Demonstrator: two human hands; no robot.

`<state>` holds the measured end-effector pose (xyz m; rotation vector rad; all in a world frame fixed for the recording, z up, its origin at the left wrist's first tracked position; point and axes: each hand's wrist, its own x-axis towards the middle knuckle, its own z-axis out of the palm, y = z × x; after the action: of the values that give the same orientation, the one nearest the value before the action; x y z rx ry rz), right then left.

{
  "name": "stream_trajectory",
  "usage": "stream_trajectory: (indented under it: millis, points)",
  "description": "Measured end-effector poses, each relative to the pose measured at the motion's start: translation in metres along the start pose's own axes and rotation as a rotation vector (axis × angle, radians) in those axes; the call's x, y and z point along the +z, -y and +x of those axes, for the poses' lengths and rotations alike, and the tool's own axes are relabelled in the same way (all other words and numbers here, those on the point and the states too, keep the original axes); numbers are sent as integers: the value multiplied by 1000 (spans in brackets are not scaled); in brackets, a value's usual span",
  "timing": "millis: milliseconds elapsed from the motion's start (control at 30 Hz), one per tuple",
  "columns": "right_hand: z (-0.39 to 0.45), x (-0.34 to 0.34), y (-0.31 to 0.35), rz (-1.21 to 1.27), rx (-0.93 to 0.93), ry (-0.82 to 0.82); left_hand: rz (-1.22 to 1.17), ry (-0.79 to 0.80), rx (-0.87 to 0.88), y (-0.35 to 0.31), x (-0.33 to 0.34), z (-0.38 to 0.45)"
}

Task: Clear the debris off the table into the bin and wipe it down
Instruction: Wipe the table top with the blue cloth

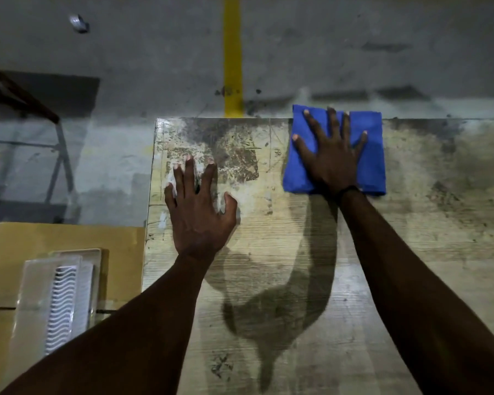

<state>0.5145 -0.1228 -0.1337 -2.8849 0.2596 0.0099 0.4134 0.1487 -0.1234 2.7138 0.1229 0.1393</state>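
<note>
Dim overhead light, arm shadows on table — edges warped

Table: wood-grain top, matt, worn, dark stains & scratches, worst at 12 o'clock; blue cloth: soft, matt, folded; cardboard box at 8 o'clock: plain brown; clear plastic tray on it, glossy, w/ ribbed white insert

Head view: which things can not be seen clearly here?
- Table: right and near sides cut by frame edges.
- Table surface under the blue cloth and the hands, left, right: hidden.
- Small grey object on floor: blurred, unidentifiable.
- Bin: not identifiable.
</note>
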Motion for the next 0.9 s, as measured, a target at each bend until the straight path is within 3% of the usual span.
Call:
stream_trajectory:
  millis: [100,333,600,800,900]
  points:
    - [6,2,-1,2,19,6,2,-4,-3,-1,0,1]
    - [-122,1,-17,-34,-82,11,-22,1,-5,-3,-1,1]
    - [4,-6,-29,1,56,10,-10,-2,-4,-1,-1,0]
    - [-125,4,-7,-51,-19,-13,-15,6,-8,-1,-1,0]
    - [-141,7,-3,-32,-28,0,-3,11,-4,0,-1,1]
